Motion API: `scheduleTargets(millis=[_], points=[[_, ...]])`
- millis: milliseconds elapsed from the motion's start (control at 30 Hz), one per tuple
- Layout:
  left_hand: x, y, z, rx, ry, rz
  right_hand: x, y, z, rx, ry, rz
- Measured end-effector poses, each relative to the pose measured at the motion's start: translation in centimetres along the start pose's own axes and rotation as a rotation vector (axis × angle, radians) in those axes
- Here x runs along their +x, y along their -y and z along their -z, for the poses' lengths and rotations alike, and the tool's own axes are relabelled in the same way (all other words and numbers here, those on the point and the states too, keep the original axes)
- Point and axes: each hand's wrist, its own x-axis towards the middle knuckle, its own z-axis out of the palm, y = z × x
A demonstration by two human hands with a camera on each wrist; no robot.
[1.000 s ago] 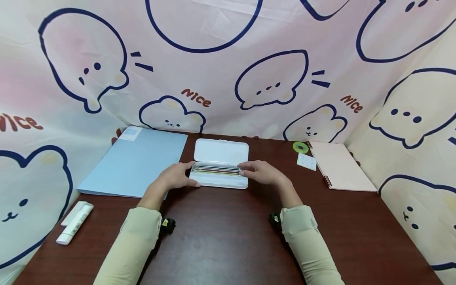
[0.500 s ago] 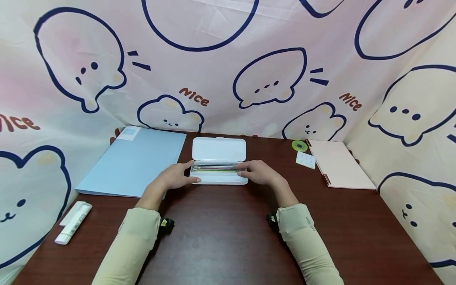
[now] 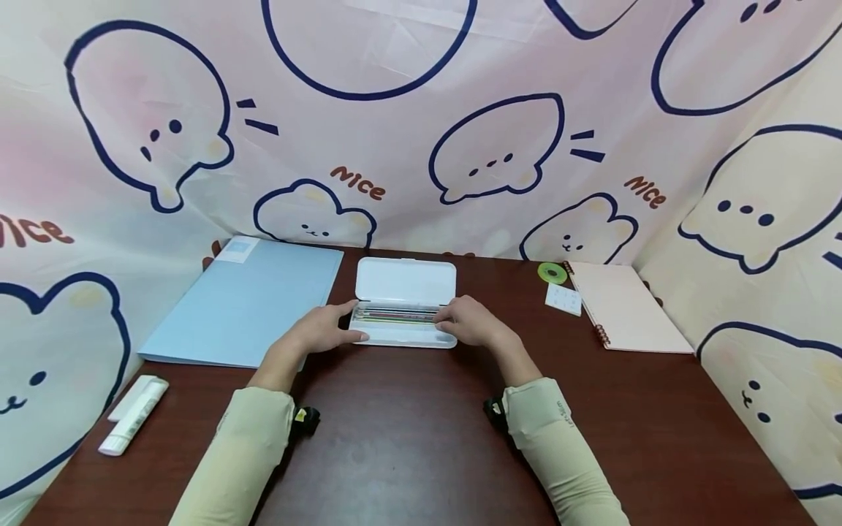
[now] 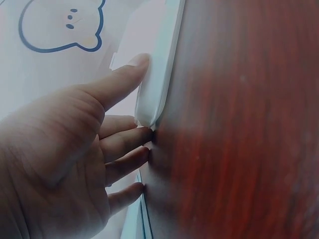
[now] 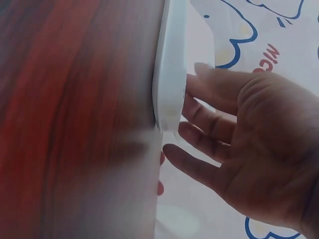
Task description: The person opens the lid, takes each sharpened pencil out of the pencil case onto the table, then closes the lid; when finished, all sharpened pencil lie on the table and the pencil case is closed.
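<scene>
Pencil case lies open at table centre, long axis running left-right; left hand rests relaxed fingers on its left end; right hand rests relaxed fingers on its right end, over the pens; both hands equally near; lid folded away behind the tray.

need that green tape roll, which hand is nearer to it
Right. The right hand rests at the pencil case's right end, left of the green tape roll; the left hand is at the far end.

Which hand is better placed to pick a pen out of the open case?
Probably the right hand: its fingers already lie over the pens in the pencil case, while the left hand rests at its end.
</scene>
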Motion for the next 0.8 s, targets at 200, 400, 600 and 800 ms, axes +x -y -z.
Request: scheduleTargets(millis=[200, 400, 600, 800], points=[[0.0, 0.0, -0.3, -0.025, 0.012, 0.001, 0.6, 0.6, -0.6, 0.035, 0.000, -0.120], [0.0, 0.1, 0.3, -0.021, 0.010, -0.001, 1.4, 1.1, -0.5, 0.018, -0.006, -0.135], [0.1, 0.2, 0.5, -0.014, 0.020, -0.001, 1.4, 1.0, -0.5, 0.023, -0.016, -0.141], [0.1, 0.2, 0.2, -0.023, 0.028, 0.010, 1.1, 0.9, -0.6, 0.038, -0.039, -0.136]])
